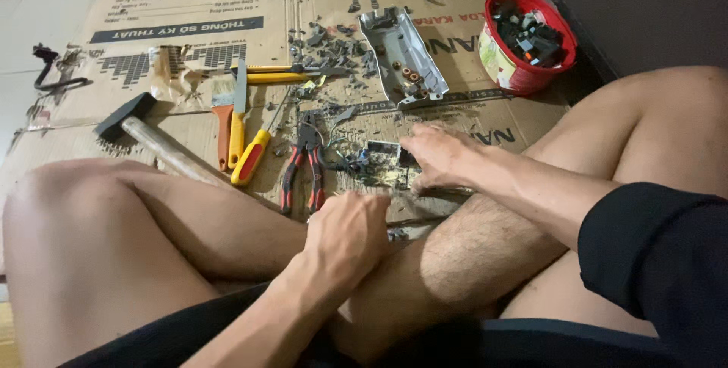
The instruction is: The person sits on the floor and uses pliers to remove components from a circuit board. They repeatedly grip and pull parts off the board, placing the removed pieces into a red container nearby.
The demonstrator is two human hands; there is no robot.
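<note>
Fingers of my right hand [440,157] press flat on the small circuit board [384,162] lying on the cardboard [189,19] beside the pliers [305,163], my left hand [347,231] curled shut nearby, contents hidden; light, stiff, brittle, best gripped by its edges.

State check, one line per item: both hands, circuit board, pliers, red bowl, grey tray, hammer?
Left hand: closed in a fist, contents hidden.
Right hand: pressing on circuit board.
Pliers: lying shut.
Red bowl: upright, holding dark parts.
Grey tray: open, few small rings inside.
Hammer: lying flat.
</note>
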